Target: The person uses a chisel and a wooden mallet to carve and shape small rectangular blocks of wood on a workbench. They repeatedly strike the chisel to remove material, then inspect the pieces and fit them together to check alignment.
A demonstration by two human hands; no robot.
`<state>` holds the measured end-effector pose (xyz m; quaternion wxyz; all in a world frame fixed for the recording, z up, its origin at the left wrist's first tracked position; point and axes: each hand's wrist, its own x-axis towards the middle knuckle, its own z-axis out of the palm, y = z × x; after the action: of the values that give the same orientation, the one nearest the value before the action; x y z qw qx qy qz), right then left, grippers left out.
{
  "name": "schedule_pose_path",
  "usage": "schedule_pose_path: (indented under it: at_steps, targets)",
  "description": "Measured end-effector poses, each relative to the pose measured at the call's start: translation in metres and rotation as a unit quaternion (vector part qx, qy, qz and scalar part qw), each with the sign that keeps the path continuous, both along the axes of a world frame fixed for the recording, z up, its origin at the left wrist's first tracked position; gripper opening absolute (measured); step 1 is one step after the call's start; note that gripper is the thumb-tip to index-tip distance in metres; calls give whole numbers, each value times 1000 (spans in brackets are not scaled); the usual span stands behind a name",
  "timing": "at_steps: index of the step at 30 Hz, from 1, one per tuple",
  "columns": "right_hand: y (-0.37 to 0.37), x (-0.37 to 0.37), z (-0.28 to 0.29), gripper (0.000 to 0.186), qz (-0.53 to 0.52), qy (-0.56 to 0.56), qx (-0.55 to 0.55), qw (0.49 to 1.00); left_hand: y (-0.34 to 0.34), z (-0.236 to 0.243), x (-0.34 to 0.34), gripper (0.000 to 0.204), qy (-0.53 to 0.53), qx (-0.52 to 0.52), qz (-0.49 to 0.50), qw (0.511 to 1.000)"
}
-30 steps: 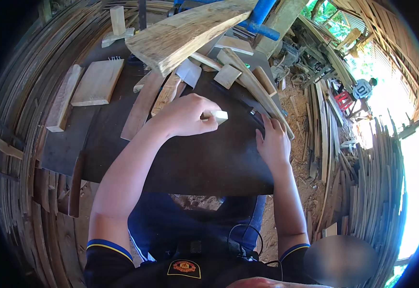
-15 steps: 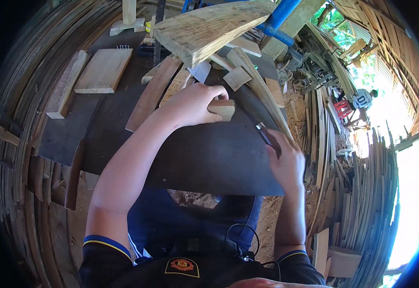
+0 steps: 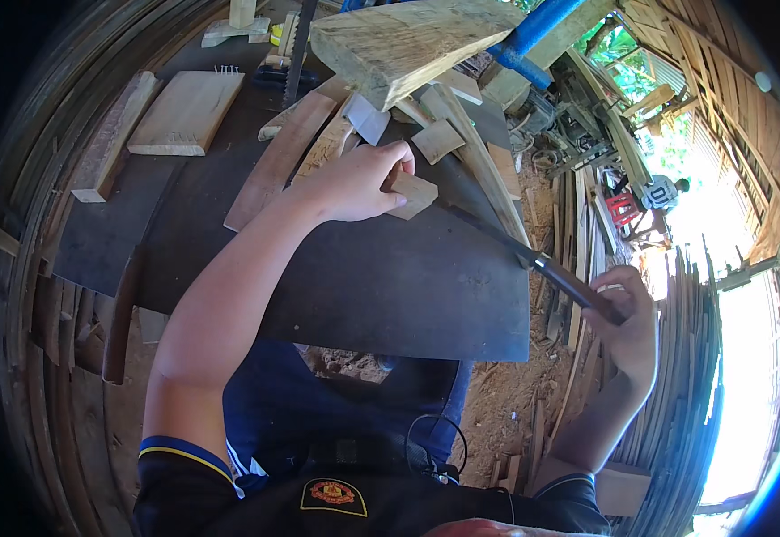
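Note:
Over the dark board, my left hand (image 3: 368,183) is closed around a small wooden block (image 3: 415,194), whose cut end shows past the fingertips. To the right, beyond the board's edge, my right hand (image 3: 627,322) grips the brown handle of a file (image 3: 578,286). A bright metal band joins handle and blade. The slim dark blade runs up and left towards the block; against the dark surface I cannot tell whether its tip touches it. Just beyond my left hand lie a wooden mallet (image 3: 437,140) and a flat pale metal blade (image 3: 368,119).
A thick plank (image 3: 408,45) juts overhead beside a blue metal bar (image 3: 533,40). At far left are a board with several upright nails (image 3: 186,112) and a long timber (image 3: 117,139). A saw (image 3: 300,54) stands behind. Another person (image 3: 665,192) sits far right near stacked wood strips.
My right hand has drawn back and to the right with the file, showing more of its blade. My left hand has tilted the block slightly.

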<state>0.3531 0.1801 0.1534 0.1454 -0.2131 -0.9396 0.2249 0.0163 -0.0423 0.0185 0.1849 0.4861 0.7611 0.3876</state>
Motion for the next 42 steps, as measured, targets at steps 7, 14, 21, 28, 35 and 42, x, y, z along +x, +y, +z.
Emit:
schedule_pose_path:
  at_steps: [7, 14, 21, 28, 35, 42]
  targets:
    - [7, -26, 9, 15, -21, 374, -79, 924, -2, -6, -6, 42, 16, 55, -37, 998]
    - [-16, -121, 7, 30, 7, 659, -232, 715, 2, -1, -3, 40, -65, 7, -15, 998]
    - [-27, -202, -49, 15, 37, 517, -388, 763, 3, -23, 0, 59, 185, -4, -20, 982]
    - [-56, -227, -26, 27, 138, 476, -427, 756, -1, -16, -13, 68, 146, -20, -51, 988]
    - [-79, -223, -12, 26, 185, 439, -290, 830, -5, 29, 2, 40, 82, -111, 26, 990]
    - [-68, -212, -10, 38, 200, 365, -247, 875, 15, -19, -4, 35, 49, 109, -20, 993]
